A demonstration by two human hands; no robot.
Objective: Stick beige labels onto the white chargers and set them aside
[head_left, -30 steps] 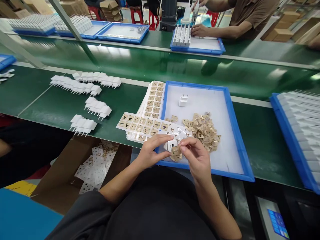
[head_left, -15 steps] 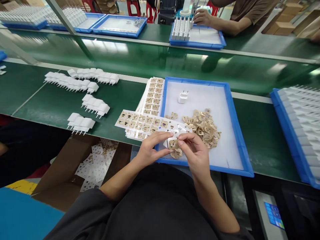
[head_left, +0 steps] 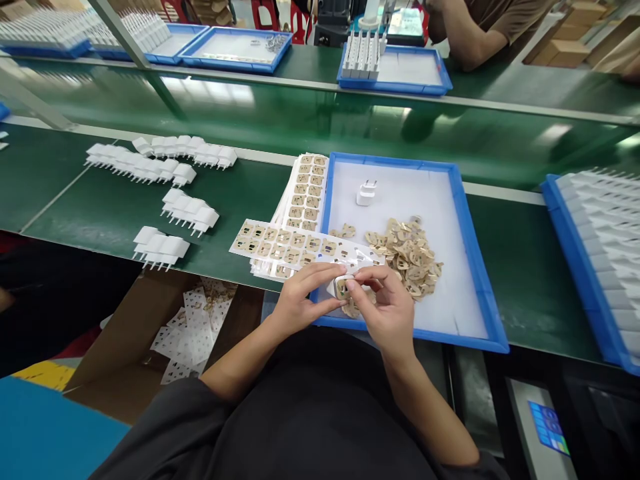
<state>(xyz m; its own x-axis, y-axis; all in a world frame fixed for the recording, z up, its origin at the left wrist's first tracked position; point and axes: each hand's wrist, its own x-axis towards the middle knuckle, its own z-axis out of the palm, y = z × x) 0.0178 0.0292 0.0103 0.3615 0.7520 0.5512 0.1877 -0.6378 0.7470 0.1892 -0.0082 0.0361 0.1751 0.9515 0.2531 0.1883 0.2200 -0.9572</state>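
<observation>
As the right hand (head_left: 387, 308) pinched the tan film (head_left: 342, 289), the left hand (head_left: 300, 297) clasped the adapter (head_left: 331, 288) behind that pinch, apparently for backing.

1 head view, facing forward and down.

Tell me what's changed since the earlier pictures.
The tan sticker has moved up and left onto the face of the charger, with the right hand now against it. The co-worker's arm has drawn back from the far tray. The left hand still holds the charger; the loose plug and sticker pile stayed put.
</observation>
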